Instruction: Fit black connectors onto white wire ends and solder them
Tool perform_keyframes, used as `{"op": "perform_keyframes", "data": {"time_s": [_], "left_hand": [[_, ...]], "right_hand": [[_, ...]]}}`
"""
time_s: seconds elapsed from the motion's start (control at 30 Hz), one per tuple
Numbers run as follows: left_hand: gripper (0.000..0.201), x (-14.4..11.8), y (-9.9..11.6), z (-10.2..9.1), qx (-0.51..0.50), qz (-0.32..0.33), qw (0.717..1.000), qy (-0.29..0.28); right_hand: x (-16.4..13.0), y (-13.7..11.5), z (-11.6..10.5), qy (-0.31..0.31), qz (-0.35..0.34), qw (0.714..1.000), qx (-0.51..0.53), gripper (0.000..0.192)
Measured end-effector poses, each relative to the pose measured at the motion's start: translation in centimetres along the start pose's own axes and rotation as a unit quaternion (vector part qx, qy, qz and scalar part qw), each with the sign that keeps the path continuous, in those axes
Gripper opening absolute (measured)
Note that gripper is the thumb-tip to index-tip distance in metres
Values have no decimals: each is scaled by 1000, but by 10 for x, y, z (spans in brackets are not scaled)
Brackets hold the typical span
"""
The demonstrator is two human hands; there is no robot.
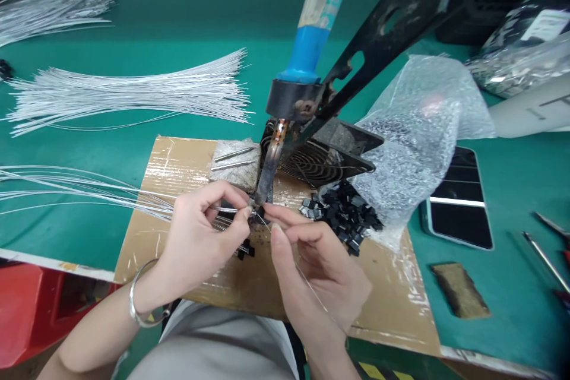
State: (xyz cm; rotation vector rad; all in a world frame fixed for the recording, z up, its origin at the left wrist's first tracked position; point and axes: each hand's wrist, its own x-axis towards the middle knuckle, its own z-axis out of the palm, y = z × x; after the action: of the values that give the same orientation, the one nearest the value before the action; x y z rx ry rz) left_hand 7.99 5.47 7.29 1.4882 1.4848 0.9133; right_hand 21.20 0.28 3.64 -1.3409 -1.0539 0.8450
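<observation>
My left hand (202, 231) pinches a thin white wire (89, 190) from a loose bundle and brings its end to the tip of a mounted soldering iron (271, 160) with a blue handle (318, 18). My right hand (316, 261) pinches a strand of solder wire (307, 282) and a small black part (259, 212) right at the iron's tip. Both sets of fingertips meet there, over a taped cardboard board (178, 160). A silver bracelet (140, 303) circles my left wrist.
A pile of small black parts (342, 214) spills from a bubble-wrap bag (418, 130). Bundles of white wires (129, 92) lie on the green table. A phone (461, 202), a brown pad (461, 291) and metal tools (545, 258) lie at the right. A black stand (383, 29) holds the iron.
</observation>
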Motion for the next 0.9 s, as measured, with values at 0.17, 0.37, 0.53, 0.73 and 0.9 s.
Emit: {"op": "perform_keyframes", "data": {"time_s": [0.17,0.37,0.53,0.73,0.9], "left_hand": [[11,-1,-3,1,22,-12,1000,1],[10,0,-2,1,17,-13,1000,-4],[11,-1,-1,0,24,-4,1000,-3],[12,-3,-2,0,31,10,999,0],[13,-2,-1,-1,25,13,1000,3]], "right_hand": [[1,6,-3,-20,-25,999,-15,16],[2,3,-2,-6,-8,1000,-15,16],[2,7,-4,-26,-52,998,-29,16],[2,10,-4,-21,-70,997,-38,15],[1,9,-4,-21,-74,996,-44,16]]}}
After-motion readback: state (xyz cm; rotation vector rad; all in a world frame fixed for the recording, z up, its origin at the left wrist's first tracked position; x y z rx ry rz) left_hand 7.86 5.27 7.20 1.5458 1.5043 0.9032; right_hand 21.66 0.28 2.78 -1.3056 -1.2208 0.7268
